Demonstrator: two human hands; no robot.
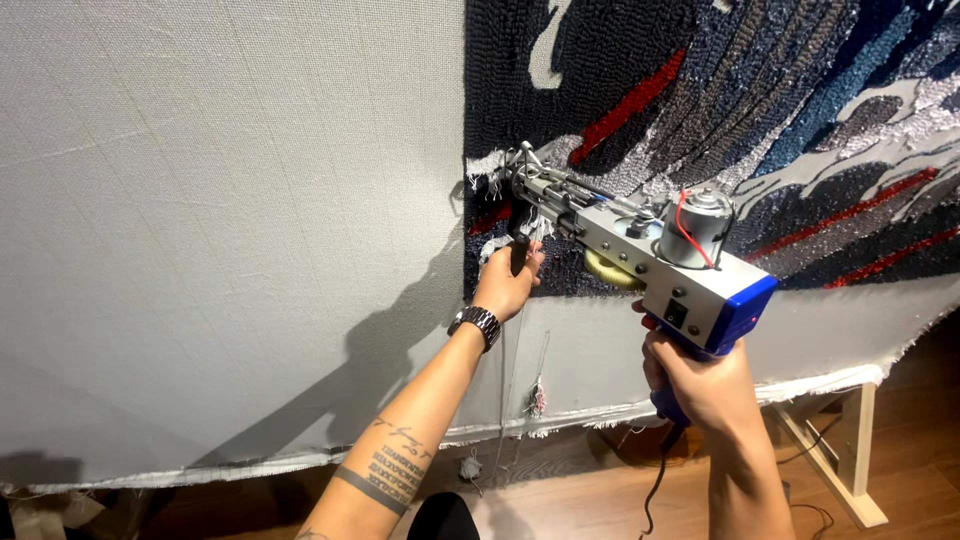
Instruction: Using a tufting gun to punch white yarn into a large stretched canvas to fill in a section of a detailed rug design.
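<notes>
With the left hand (508, 283) gripping the front handle and the right hand (700, 385) closed on the rear grip, the tufting gun (640, 250) should probably stay square and firmly pressed against the cloth (230, 200) at the tufted rug's (720, 90) edge.

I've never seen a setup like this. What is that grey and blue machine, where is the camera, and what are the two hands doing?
The single view comes from a camera on the person's head, looking down along both arms. The machine is a tufting gun, a powered tool with a small motor on top and a blue rear end. Its tip is pressed against a pale cloth stretched on a wooden frame, at the edge of a dark, red and blue yarn pattern. The right hand grips the rear handle; the left hand, wearing a wristwatch, grips the front handle.
</notes>
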